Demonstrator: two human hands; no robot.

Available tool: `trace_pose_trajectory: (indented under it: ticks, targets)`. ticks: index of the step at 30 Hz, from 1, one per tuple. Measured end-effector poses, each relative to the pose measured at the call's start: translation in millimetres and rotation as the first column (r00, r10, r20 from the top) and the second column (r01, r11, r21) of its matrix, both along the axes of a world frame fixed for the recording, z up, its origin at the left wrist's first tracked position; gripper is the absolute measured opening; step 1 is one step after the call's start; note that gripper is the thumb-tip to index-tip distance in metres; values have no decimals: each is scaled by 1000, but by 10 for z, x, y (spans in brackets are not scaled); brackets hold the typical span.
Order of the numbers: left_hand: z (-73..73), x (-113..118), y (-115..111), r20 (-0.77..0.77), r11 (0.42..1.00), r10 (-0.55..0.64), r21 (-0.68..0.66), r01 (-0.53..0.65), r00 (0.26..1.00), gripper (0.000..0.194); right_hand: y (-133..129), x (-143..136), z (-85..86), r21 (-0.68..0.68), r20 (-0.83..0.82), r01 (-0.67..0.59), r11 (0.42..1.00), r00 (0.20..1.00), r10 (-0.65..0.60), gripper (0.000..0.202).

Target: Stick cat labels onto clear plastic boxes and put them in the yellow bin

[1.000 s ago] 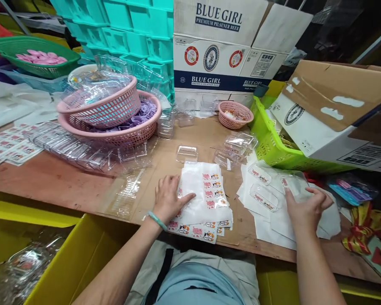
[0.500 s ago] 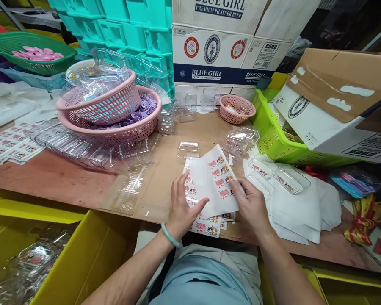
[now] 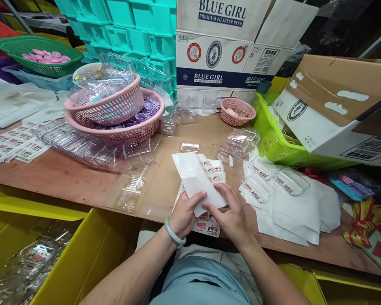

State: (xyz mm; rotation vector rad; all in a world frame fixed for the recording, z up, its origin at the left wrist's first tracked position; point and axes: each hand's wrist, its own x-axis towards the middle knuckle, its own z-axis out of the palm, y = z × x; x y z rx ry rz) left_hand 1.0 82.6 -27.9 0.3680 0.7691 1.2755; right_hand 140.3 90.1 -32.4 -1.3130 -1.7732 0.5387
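Between my two hands is a sticker sheet (image 3: 198, 178), its white backing facing up and its printed side out of sight. My left hand (image 3: 186, 214) grips its lower left part, thumb on top. At the lower right edge, my right hand (image 3: 230, 209) pinches the sheet between thumb and fingers. Beneath it lie more printed cat sticker sheets (image 3: 206, 228) on the flattened cardboard (image 3: 158, 182). Just beyond the sheet is a small clear plastic case (image 3: 189, 147). To the right, clear cases with cat labels (image 3: 257, 188) rest on white backing paper (image 3: 294, 212).
Pink baskets (image 3: 114, 134) with clear cases and purple pieces stand at the left, behind a row of clear cases (image 3: 79, 146). A small pink basket (image 3: 238, 112) and a lime green crate (image 3: 269, 142) are at the back right. A yellow bin (image 3: 73, 258) is below left.
The held sheet has turned from showing a column of cat stickers to showing its white back. My right hand has moved left and nearer my left hand.
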Motion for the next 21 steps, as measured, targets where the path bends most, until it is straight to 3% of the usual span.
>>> trace_pose_trajectory:
  ticks: [3, 7, 10, 15, 21]
  targets:
    - [-37, 19, -11, -52, 1000, -21, 17, 22, 998, 30, -64, -18, -85, -206, -227, 8, 978, 972, -55, 27]
    - [-80, 7, -20, -206, 998, -49, 18, 54, 977, 33, -51, 51, -89, -348, -360, -123, 930, 933, -11, 40]
    - [-105, 5, -19, -291, 992, -90, 64, 113, 953, 33, -47, 106, -30, -300, -288, -43, 953, 957, -47, 32]
    - [-106, 33, -14, -272, 982, -150, 75, 176, 951, 33, -44, 196, -21, -104, -151, 92, 990, 983, -107, 18]
    - [-52, 70, 19, -240, 968, -186, 122, 219, 953, 31, -56, 287, -99, 20, -10, -6, 1000, 1000, 6, 27]
